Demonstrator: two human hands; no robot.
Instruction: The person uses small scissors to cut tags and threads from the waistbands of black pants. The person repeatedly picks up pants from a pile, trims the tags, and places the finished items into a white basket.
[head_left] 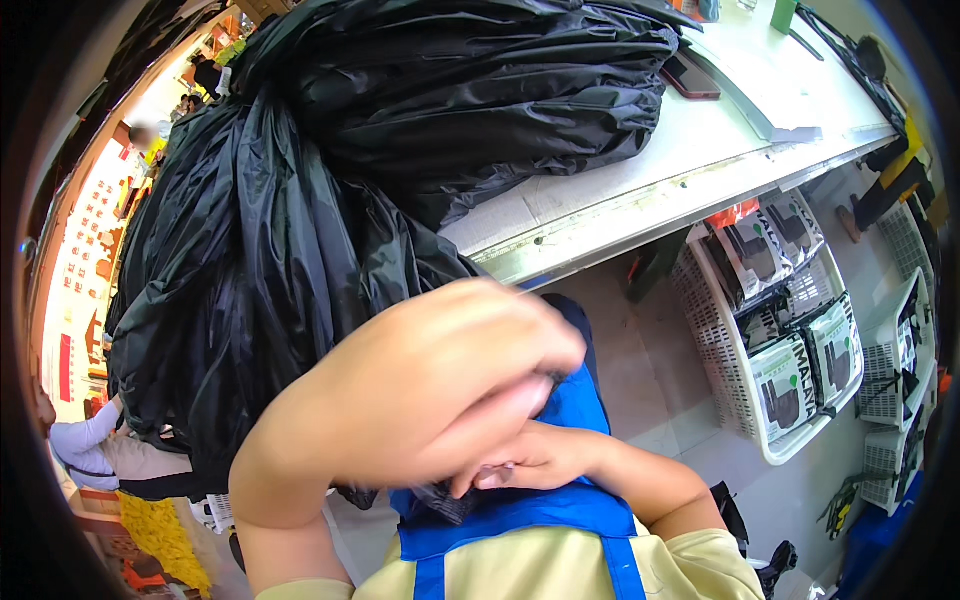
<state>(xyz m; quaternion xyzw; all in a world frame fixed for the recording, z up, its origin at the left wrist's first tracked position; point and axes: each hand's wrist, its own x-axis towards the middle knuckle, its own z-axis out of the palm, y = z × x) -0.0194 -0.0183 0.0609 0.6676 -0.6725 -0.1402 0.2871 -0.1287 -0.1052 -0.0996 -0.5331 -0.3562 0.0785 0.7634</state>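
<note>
My left forearm crosses in front of my body, and my left hand (pixel 535 350) is smeared by motion above my right wrist. Its fingers curl downward, but what they hold, if anything, does not show. Below it, my right hand (pixel 515 462) is closed at my waist, its fingertips at a bunched piece of dark fabric (pixel 445 503). My left arm hides part of this piece. A large heap of shiny black fabric (pixel 290 220) drapes over the table edge and hangs down on my left, close beyond my left forearm.
The white table (pixel 600 195) runs to the right, with a phone (pixel 692 77) beside the heap. Below its edge, a white plastic basket (pixel 770 450) holds several flat packages (pixel 790 390). More white baskets (pixel 885 365) stand farther right. At far left, another person (pixel 95 445) is partly visible.
</note>
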